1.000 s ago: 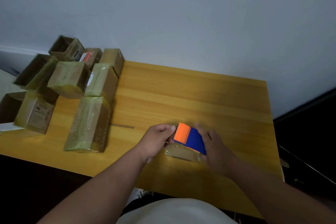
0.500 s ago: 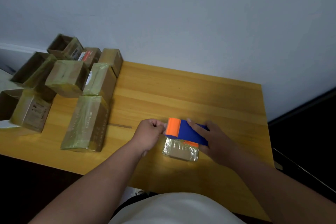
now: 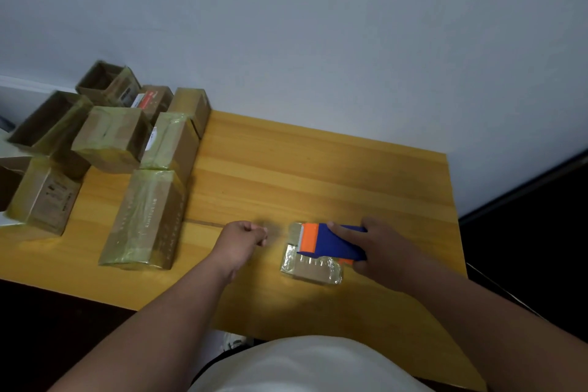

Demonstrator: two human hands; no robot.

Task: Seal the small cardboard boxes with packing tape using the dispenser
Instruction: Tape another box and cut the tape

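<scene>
On the wooden table [image 3: 318, 169]: taping a small box [image 3: 310, 269].
Right hand [image 3: 385, 251] grips the dispenser [image 3: 331, 243] on it; left hand [image 3: 243, 240] fisted, holding nothing.

Blue-and-orange dispenser [image 3: 331, 243], brown boxes [image 3: 144, 219], yellow wooden table [image 3: 318, 175].

Very little print here can be made out. The long tape-wrapped box [image 3: 143, 219] lying nearest on the tabletop [image 3: 318, 175] carries a line of pale capital letters along its top, too blurred to spell out with certainty. The box at the left edge [image 3: 47, 197] has a dark printed block on its side, unreadable. A box at the back [image 3: 149, 100] bears a white and red shipping label whose text is too small to read.
</scene>
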